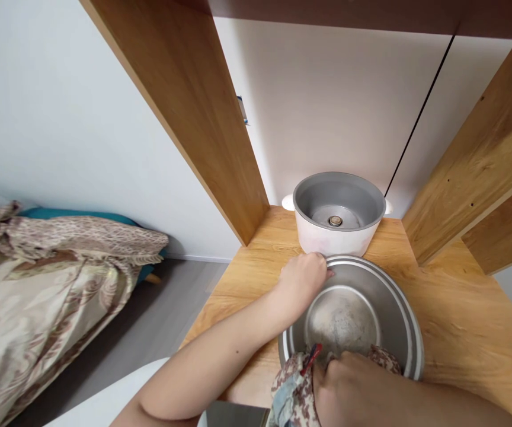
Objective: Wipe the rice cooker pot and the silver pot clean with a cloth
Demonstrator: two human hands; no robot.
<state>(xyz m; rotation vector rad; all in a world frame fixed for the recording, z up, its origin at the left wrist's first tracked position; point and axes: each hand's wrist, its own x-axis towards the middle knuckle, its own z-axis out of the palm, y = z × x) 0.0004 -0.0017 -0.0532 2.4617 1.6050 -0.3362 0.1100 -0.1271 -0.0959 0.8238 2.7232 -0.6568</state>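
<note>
A round grey metal pot (344,317), worn and stained at its centre, sits on the wooden surface in front of me. My left hand (303,279) grips its far left rim, fingers closed over the edge. Low in the view, my right hand (349,385) is closed around a brown-and-cream patterned cloth (294,385) at the near side of the pot. The cloth has a pale blue patch and a red-and-dark strip, and it hides part of the near rim. Directly behind the pot stands a white rice cooker body (340,237), lidless, its heating plate and round centre sensor showing.
Wooden posts (202,118) rise at the left and right of the wooden tabletop (469,332). A black cord (420,112) hangs along the back wall. To the left, a patterned fabric (47,296) covers furniture above the grey floor. A white rounded edge (118,394) lies below my left arm.
</note>
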